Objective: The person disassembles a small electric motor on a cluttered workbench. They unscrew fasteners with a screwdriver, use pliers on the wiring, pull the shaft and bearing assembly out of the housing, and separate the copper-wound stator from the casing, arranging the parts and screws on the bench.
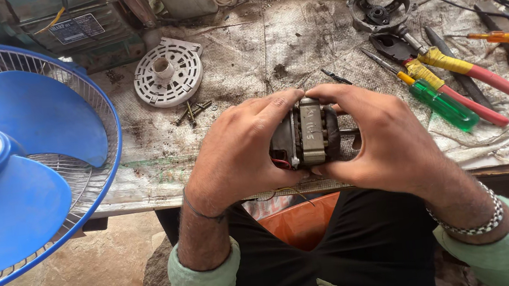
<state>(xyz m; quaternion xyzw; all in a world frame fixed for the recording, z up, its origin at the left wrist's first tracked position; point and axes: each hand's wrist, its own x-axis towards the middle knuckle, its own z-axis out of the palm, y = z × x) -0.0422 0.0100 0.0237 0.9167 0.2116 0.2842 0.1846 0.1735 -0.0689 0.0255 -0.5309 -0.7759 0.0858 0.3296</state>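
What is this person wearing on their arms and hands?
Both hands are bare, no gloves. The left hand has a thin dark band at its wrist, the right hand a black-and-white checked bracelet. Pale green sleeves are pushed up both forearms.

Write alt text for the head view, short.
Both hands, left hand and right hand, grip a small fan motor over a grimy workbench. A blue fan stands at left; pliers and a green screwdriver lie at right.
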